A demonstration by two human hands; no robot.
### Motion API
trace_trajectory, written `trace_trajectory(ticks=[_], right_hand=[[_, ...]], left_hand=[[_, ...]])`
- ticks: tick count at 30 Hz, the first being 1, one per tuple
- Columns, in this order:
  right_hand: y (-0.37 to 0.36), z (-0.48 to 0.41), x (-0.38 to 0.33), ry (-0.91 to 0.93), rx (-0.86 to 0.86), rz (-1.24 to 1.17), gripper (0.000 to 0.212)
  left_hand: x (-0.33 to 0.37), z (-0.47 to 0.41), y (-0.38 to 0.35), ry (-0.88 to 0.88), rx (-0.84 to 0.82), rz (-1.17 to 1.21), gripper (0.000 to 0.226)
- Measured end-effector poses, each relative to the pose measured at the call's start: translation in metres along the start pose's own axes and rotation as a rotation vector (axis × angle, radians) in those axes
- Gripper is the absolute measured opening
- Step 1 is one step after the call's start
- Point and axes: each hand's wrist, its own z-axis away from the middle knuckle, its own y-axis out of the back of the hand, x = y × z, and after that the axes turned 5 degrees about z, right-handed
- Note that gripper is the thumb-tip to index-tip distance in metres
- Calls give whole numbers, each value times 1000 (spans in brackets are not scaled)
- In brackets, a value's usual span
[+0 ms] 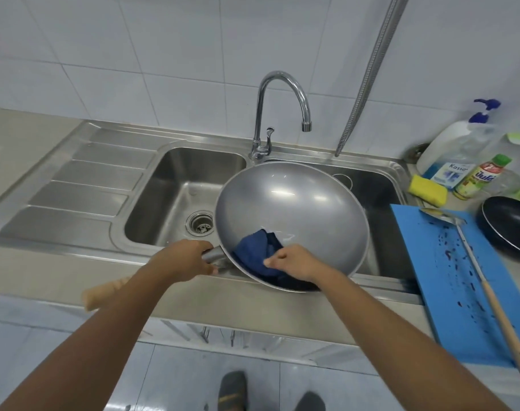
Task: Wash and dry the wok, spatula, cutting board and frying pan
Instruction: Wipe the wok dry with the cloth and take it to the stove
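White-tiled kitchen wall, steel double-bowl sink (169, 173) set in a pale counter.

- Wok (291, 203): grey, held tilted over the right bowl with its open side toward the wearer. The near rim sits low by the sink's front edge; cannot tell if it rests there.
- Left hand (184, 259): clenched round the wok handle (211, 256) at its metal socket. The wooden end juts back under the forearm.
- Right hand (294, 262): fingers curled on a bunched blue cloth (255, 256), pressing it against the wok's lower inner wall.
- Step, as I read it: drying the wok's inside.
- To do it well: keep the left grip firm so the bowl doesn't swing. Wipe in arcs from the bottom up to the rim, refold the cloth to a dry face, and finish with the underside and the socket joint, where water likely collects.
- Gooseneck tap (282, 93) behind; no water seen running.
- Right of the sink: blue cutting board (448, 292), spotted with droplets. The spatula (472, 262) lies along it.
- Black frying pan (508, 229) at the board's far corner.
- Yellow sponge (427, 194) and detergent bottles (451, 149) beyond.
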Motion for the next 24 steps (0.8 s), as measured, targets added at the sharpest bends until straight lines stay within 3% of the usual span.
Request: trace_trajectory(ticks=[2,5,8,10,13,16,19,21,24], right_hand=[[25,-7,31,-35,52,256,27],[61,-18,68,-126,349,761,25],[73,-27,77,-339,483,1111,57],[62,-28,63,-392,478,1062,70],[27,-29,40,-368,379,759,61],[-19,-26,4,-140,218,336,47],[-32,-27,-26,-13,20,-123,46],[-23,-35,-25,26,-27,-81,49],[1,-58,8,56,35,459,56]], left_hand=[[-9,0,6,1,-18,21,27],[-15,0,7,-9,-43,84,21],[-17,-3,8,-28,-40,88,22],[-18,-4,9,-33,-36,76,26],[-20,-4,10,-45,-24,41,35],[-19,-9,11,-42,-25,31,45],[-15,-12,18,12,-89,59,34],[-11,-12,22,43,-105,62,33],[-10,-13,20,41,-46,-15,39]])
